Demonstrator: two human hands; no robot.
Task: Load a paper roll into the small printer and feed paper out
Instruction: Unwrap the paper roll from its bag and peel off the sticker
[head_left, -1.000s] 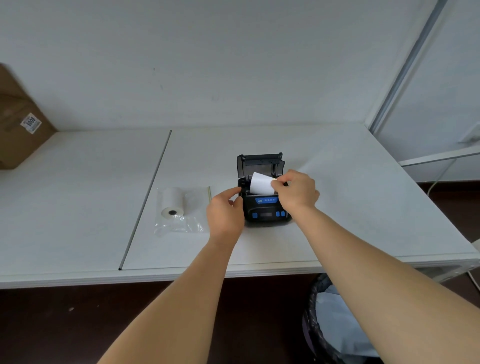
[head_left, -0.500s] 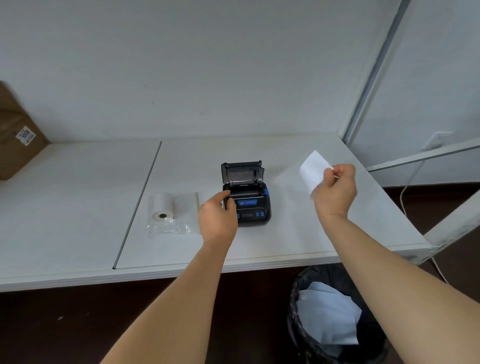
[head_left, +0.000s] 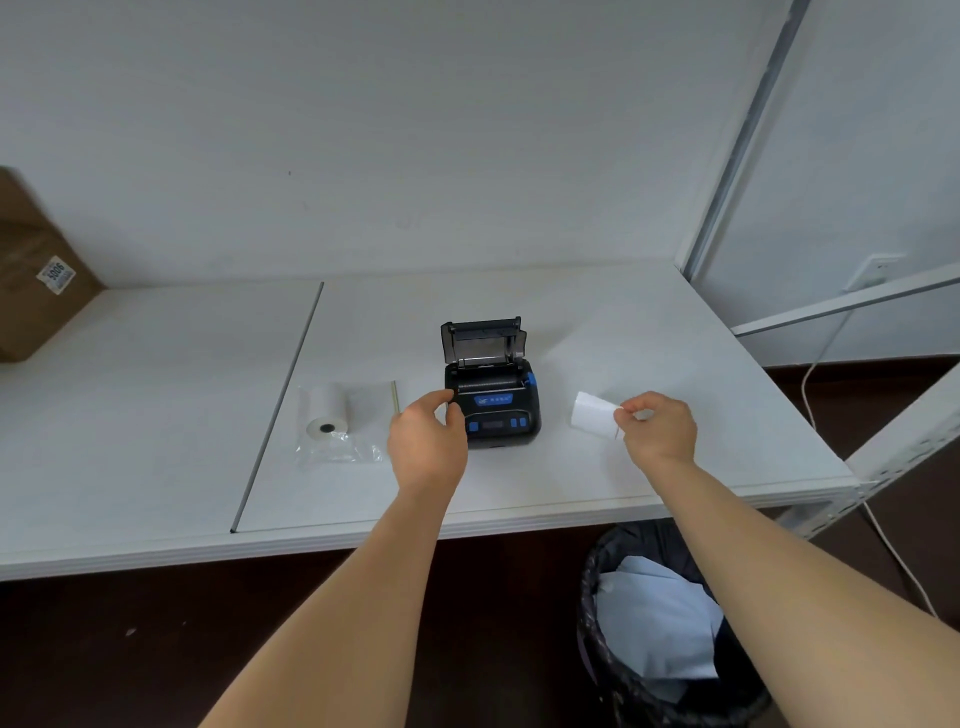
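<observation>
A small black printer (head_left: 496, 410) with blue buttons stands mid-table, its lid (head_left: 483, 340) tipped up and open. My left hand (head_left: 426, 439) grips the printer's left front corner with thumb and fingers. To the right of the printer, my right hand (head_left: 657, 426) pinches a white piece of paper (head_left: 592, 415) just above the table. A fresh white paper roll (head_left: 328, 410) lies on clear plastic wrap (head_left: 345, 447) to the printer's left.
The white table (head_left: 623, 338) has a seam line (head_left: 280, 400) left of the roll. A cardboard box (head_left: 36, 280) sits at the far left. Below the front edge stands a black bin (head_left: 670, 629) holding paper. A cable (head_left: 883, 535) hangs at the right.
My right hand pulled the white paper out of the printer, swung it right, then lowered it toward the table. My left hand stayed on the printer.
</observation>
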